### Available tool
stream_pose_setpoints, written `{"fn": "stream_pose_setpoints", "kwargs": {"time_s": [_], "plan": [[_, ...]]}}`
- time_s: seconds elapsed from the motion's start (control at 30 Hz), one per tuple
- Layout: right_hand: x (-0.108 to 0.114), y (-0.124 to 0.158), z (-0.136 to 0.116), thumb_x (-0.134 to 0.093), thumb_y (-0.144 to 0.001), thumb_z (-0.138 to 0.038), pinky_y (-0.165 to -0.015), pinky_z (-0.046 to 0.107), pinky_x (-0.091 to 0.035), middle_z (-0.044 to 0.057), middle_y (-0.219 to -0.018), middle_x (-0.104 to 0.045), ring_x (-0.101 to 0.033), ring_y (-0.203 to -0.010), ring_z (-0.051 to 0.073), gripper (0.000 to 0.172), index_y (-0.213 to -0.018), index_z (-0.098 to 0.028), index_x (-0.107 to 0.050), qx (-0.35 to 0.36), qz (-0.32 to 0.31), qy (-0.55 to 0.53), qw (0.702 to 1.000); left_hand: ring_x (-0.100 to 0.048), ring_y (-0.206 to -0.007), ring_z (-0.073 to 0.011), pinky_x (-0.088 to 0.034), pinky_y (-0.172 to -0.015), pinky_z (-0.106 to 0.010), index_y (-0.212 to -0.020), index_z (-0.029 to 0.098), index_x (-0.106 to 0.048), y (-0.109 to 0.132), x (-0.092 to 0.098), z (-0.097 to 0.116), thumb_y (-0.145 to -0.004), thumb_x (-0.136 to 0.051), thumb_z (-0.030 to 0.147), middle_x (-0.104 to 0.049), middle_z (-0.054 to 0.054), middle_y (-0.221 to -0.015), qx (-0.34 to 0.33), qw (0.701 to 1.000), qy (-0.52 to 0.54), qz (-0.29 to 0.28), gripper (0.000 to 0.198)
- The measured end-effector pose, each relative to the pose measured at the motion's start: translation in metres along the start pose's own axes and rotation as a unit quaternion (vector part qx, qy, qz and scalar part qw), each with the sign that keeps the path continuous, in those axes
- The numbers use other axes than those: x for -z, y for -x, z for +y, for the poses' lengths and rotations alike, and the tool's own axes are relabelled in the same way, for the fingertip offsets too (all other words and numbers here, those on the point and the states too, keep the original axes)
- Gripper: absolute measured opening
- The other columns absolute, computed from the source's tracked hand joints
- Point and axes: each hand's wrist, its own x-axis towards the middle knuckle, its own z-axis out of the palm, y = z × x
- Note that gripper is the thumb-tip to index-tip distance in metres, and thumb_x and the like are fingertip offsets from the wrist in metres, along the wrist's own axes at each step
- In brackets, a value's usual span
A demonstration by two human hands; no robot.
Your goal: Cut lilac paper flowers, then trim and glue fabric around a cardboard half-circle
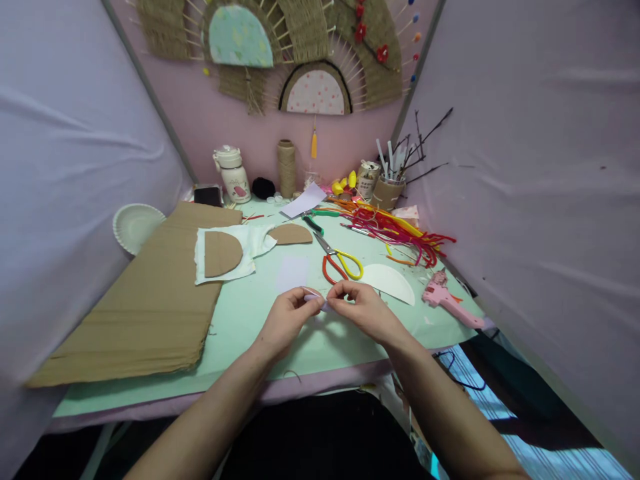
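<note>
A small piece of pale lilac paper is held between my two hands above the front of the table. My left hand pinches its left side between thumb and fingers. On its right side, my right hand pinches the paper with the fingertips. The fingers hide much of the paper, so its full shape is unclear. Just beyond my hands lie scissors with one red and one yellow handle. A white half-circle is to the right of them, and a pale paper rectangle lies to the left.
A large cardboard sheet covers the left side, with a cardboard half-disc on white cloth. Green-handled pliers lie farther back. At right are pipe cleaners and a pink glue gun. A twine spool stands behind.
</note>
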Motion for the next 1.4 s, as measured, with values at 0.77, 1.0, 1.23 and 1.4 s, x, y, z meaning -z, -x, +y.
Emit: {"fn": "stream_pose_setpoints", "kwargs": {"time_s": [0.77, 1.0, 1.23, 1.4], "plan": [[0.006, -0.018, 0.017, -0.06, -0.072, -0.032, -0.056, 0.022, -0.038, -0.003, -0.06, -0.06, -0.05, -0.056, 0.011, 0.017, -0.071, -0.016, -0.064, -0.062, -0.068, -0.105, 0.99, -0.056, -0.065, -0.0112, -0.044, -0.064, -0.024, -0.069, 0.014, -0.065, -0.012, -0.003, 0.016, -0.062, -0.076, 0.031, -0.063, -0.003, -0.07, 0.127, 0.989, 0.073, -0.008, 0.022], [0.004, -0.01, 0.005, -0.061, -0.074, -0.03, -0.065, 0.025, -0.04, -0.001, -0.071, -0.061, -0.053, -0.068, 0.014, 0.014, -0.073, -0.017, -0.064, -0.009, -0.007, -0.043, 0.999, -0.057, -0.072, -0.0142, -0.043, -0.071, -0.026, -0.075, 0.016, -0.066, -0.007, -0.004, 0.009, -0.071, -0.067, 0.03, -0.065, -0.002, -0.073, -0.036, 0.998, -0.029, 0.03, 0.015], [-0.005, 0.005, -0.005, -0.058, -0.076, -0.02, -0.072, 0.028, -0.043, 0.001, -0.072, -0.06, -0.055, -0.074, 0.017, 0.007, -0.069, -0.02, -0.059, 0.125, 0.091, 0.062, 0.986, -0.059, -0.08, -0.017, -0.046, -0.074, -0.028, -0.076, 0.019, -0.064, 0.008, -0.01, 0.009, -0.081, -0.059, 0.026, -0.064, -0.004, -0.082, -0.205, 0.968, -0.132, 0.061, 0.009], [-0.01, 0.014, -0.011, -0.059, -0.076, -0.017, -0.074, 0.03, -0.042, 0.0, -0.07, -0.058, -0.055, -0.073, 0.017, 0.009, -0.068, -0.02, -0.057, 0.166, 0.146, 0.076, 0.972, -0.06, -0.083, -0.0188, -0.046, -0.081, -0.031, -0.078, 0.021, -0.064, 0.015, -0.013, 0.006, -0.081, -0.059, 0.021, -0.065, -0.005, -0.082, -0.287, 0.936, -0.178, 0.102, 0.006]]}}
